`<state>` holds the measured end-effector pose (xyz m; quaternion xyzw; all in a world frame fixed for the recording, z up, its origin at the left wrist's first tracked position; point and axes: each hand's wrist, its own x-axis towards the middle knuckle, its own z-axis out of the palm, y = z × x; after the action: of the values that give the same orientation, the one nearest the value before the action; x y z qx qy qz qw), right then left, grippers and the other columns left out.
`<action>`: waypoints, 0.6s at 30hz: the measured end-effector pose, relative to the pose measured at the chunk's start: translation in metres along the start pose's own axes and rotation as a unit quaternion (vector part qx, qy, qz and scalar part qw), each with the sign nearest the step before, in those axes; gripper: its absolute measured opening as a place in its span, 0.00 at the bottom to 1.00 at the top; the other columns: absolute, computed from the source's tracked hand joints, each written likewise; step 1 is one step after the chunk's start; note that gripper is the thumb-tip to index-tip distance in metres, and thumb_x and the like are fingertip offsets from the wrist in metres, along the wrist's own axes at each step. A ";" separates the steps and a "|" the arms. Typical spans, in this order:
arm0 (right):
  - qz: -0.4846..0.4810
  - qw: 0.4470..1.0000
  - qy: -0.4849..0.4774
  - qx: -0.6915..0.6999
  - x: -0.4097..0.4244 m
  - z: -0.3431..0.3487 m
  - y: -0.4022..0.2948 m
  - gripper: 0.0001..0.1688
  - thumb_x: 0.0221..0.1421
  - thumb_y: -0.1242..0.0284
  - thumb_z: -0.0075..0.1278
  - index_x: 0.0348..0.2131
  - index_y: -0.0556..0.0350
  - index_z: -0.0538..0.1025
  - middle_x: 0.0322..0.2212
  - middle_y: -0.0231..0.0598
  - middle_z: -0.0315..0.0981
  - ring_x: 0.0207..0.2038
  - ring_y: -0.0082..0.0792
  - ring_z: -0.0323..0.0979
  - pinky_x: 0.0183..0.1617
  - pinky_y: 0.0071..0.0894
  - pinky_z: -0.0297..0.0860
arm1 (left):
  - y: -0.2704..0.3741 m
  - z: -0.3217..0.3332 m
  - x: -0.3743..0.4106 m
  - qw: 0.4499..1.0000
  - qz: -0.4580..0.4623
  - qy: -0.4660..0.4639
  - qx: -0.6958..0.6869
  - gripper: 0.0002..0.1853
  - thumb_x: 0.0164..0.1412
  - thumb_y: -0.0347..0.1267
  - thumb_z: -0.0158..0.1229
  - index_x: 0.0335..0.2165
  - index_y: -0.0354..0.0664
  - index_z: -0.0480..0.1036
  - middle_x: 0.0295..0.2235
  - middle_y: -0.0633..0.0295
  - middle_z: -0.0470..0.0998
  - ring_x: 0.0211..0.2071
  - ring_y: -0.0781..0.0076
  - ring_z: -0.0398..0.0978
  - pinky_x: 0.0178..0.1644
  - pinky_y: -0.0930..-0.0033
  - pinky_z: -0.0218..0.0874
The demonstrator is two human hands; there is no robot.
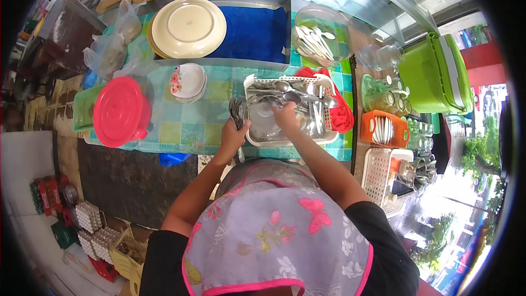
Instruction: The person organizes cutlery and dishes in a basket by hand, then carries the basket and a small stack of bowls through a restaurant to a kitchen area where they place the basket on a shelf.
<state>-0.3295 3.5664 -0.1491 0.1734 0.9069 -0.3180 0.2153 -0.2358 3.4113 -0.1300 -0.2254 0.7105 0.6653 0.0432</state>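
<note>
My left hand (232, 139) grips a bunch of metal forks (236, 109), tines pointing away from me, just outside the left wall of a white plastic basket (267, 144). One handle sticks out below the fist. Inside the basket, my right hand (287, 118) has its fingers among metal spoons (292, 97) and other cutlery. Whether these fingers hold a piece is hard to see. More cutlery lies along the basket's right side, and its near left part shows a see-through bottom. A red cloth (342, 119) lies against the basket's right wall.
White bowls (190, 82) stand on the checkered tablecloth (222, 127), left of the basket. Further left is a pink lidded container (119, 111). Large plates (189, 26) rest upside down on a blue-lined tray (254, 33). A clear bowl (347, 45) holds white spoons. Glasses (386, 98) stand at right.
</note>
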 end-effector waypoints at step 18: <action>0.037 0.991 -0.124 0.027 0.020 -0.004 0.001 0.39 0.40 0.47 0.44 0.37 0.68 0.71 0.39 0.54 0.67 0.44 0.49 0.65 0.47 0.37 0.59 | -0.015 -0.003 0.007 0.999 0.020 0.018 0.039 0.18 0.50 0.40 0.55 0.24 0.32 0.64 0.11 0.61 0.65 0.08 0.74 0.62 0.12 0.71 0.52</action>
<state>-0.3469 3.5730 -0.1563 0.1717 0.8572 -0.3537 0.3327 -0.2354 3.4068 -0.1463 -0.2217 0.7408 0.6336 0.0260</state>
